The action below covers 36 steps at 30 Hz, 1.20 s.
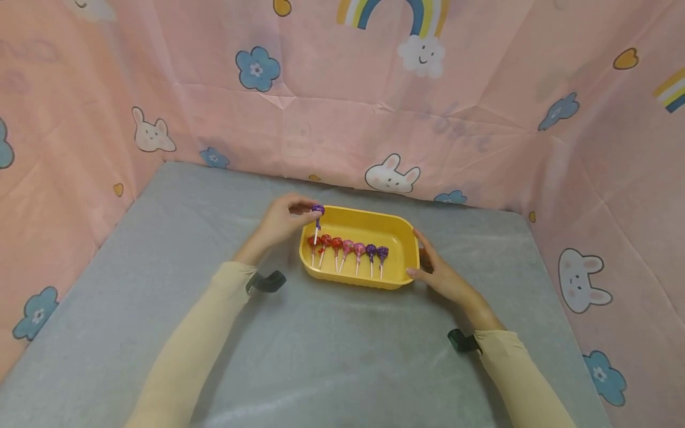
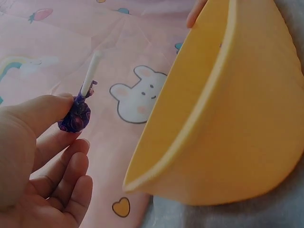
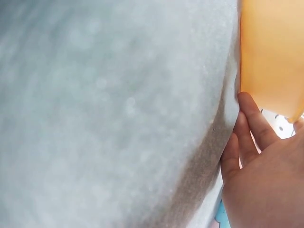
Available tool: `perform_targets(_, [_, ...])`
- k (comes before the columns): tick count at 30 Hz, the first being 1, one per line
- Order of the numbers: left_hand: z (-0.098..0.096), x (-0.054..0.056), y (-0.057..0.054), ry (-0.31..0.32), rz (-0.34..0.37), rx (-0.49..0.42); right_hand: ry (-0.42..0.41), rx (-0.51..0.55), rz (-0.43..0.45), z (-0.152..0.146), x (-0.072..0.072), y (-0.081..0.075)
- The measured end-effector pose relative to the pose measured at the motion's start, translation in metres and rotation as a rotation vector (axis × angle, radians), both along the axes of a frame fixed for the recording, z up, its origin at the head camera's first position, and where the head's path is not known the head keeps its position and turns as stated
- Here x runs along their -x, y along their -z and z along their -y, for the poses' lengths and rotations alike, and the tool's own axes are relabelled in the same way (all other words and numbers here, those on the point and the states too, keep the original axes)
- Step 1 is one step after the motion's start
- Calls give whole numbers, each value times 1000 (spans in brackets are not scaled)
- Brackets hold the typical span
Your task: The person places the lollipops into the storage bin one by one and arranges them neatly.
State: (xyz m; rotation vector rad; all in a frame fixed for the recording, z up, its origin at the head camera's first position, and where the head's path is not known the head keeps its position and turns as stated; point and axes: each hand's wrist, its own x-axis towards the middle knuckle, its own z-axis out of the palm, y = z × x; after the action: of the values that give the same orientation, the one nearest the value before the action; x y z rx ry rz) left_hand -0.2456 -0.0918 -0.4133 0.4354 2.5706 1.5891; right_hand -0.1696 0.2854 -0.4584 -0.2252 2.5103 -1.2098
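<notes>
My left hand (image 1: 286,221) pinches a purple-wrapped lollipop (image 1: 318,209) between thumb and fingers, above the left end of a yellow plastic box (image 1: 401,229). In the left wrist view the lollipop (image 2: 76,116) has its wrapped head at the fingertips and its white stick free. Several more lollipops lie side by side in a row inside the box, sticks towards me: red ones (image 1: 336,242) at left, two pink ones (image 1: 359,249), then two purple ones (image 1: 382,252). My right hand (image 1: 441,276) rests its spread thumb and fingers against the box's right end.
The box stands on a table with a grey cloth (image 1: 342,356). A pink printed curtain (image 1: 321,119) rises behind the table and along both sides. Each wrist wears a dark strap-like piece, such as the left one (image 1: 267,282).
</notes>
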Motion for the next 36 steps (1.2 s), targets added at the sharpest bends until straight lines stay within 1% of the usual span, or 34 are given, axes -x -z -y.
perform_targets(8, [-18,3,-7,55,-35,-26,10,-5,12,0,-1,-1])
perform_targets(19, [-46,5,-11,110,-62,-1,19,-1,18,0,0,0])
perform_targets(26, [-59,6,-10,138,-91,5,23,-20,15,-1,2,3])
perform_targets(34, [-73,5,-9,175,-89,-1,25,-28,10,-1,1,3])
perform_targets(36, [-76,5,-9,182,-77,0,27,-28,10,-1,1,3])
